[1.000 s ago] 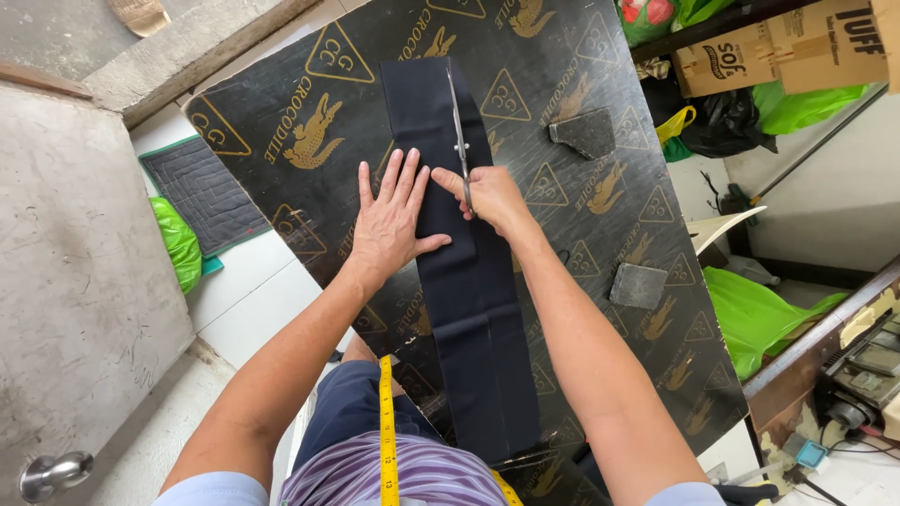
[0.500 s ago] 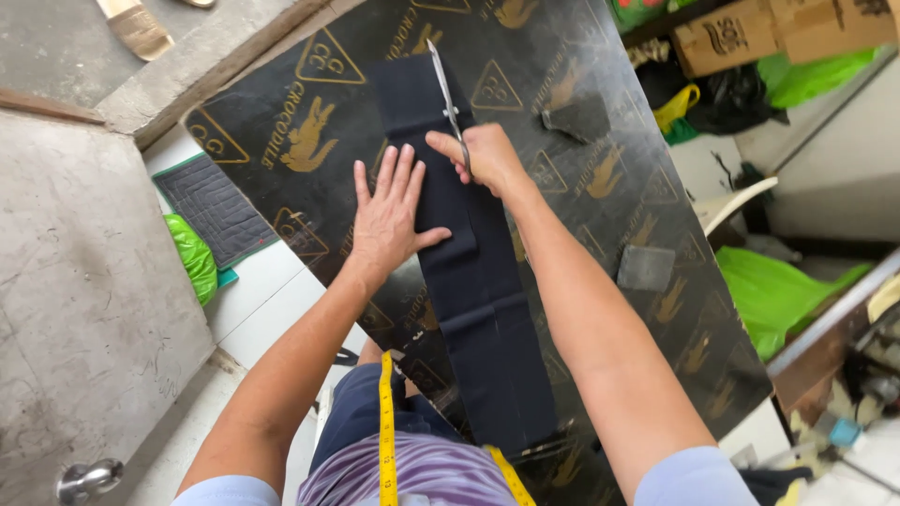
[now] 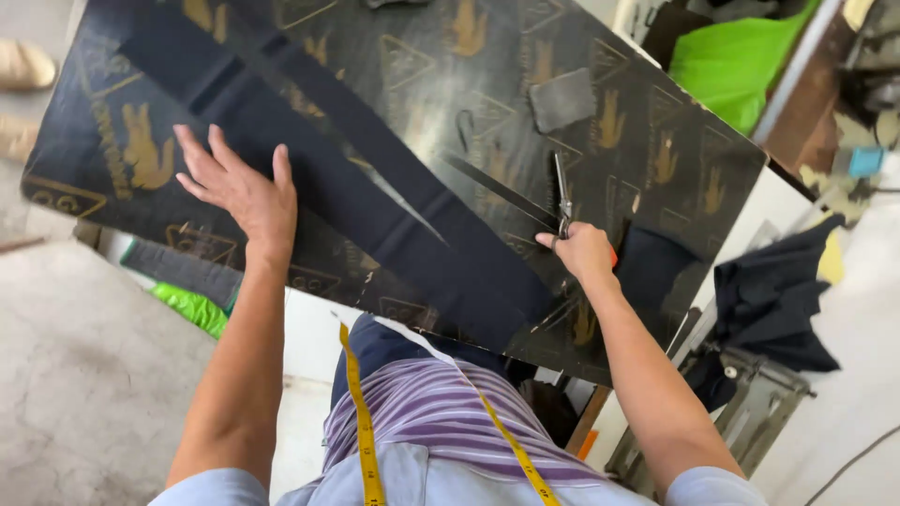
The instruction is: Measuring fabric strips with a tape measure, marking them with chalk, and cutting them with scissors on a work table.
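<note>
I saw the bench covered with a black board printed in gold triangles and animal figures, its near edge against my waist. Beyond my right fingers, past the bench's far edge, lay bright green plastic; a dark garment hung off to the right of them, and bare concrete floor spread below my left arm. A yellow tape measure hung at my chest. A grey patch sat beyond the scissors. The dark navy fabric ran as a long strip across the board, from under my left fingers toward my right ones, already split into a narrow sliver. My left hand lay flat on it, fingers spread. My right hand was closed around the scissors, blades pointing away, tips just beside the cut sliver.
</note>
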